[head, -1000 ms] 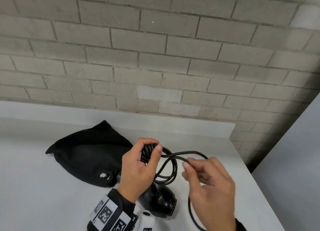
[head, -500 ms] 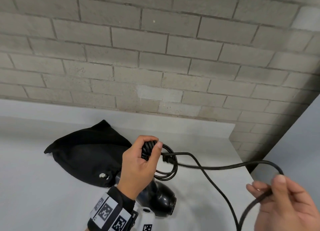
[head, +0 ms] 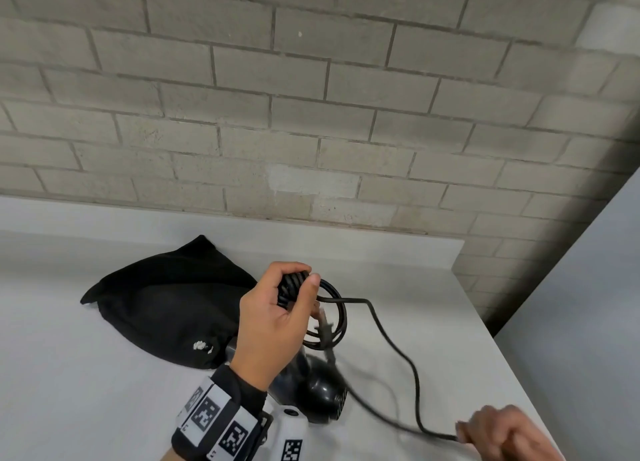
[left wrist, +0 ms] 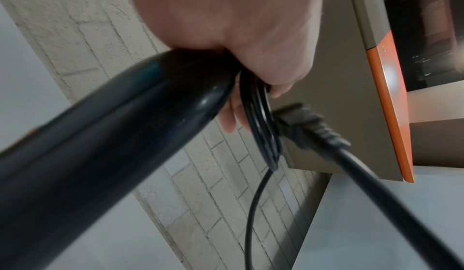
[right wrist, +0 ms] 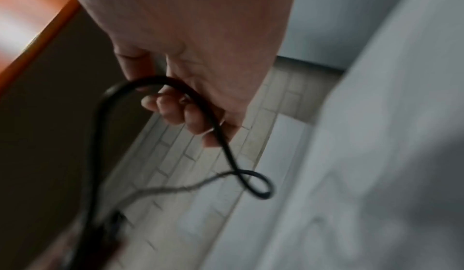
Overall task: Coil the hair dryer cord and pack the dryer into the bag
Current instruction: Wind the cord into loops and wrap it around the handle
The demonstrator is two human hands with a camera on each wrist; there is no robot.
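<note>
While left hand grips one glossy black plastic hair dryer, handle up, plus coiled thin black cord, right hand pinches cord's slack; one black fabric bag lies behind.

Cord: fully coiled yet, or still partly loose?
Partly loose. The left hand holds a few loops, but the cord trails slack from there to the right hand.

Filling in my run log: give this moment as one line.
step: coiling cord | left hand: holds coils and dryer | right hand: grips loose cord | bag: on counter, dryer not inside
</note>
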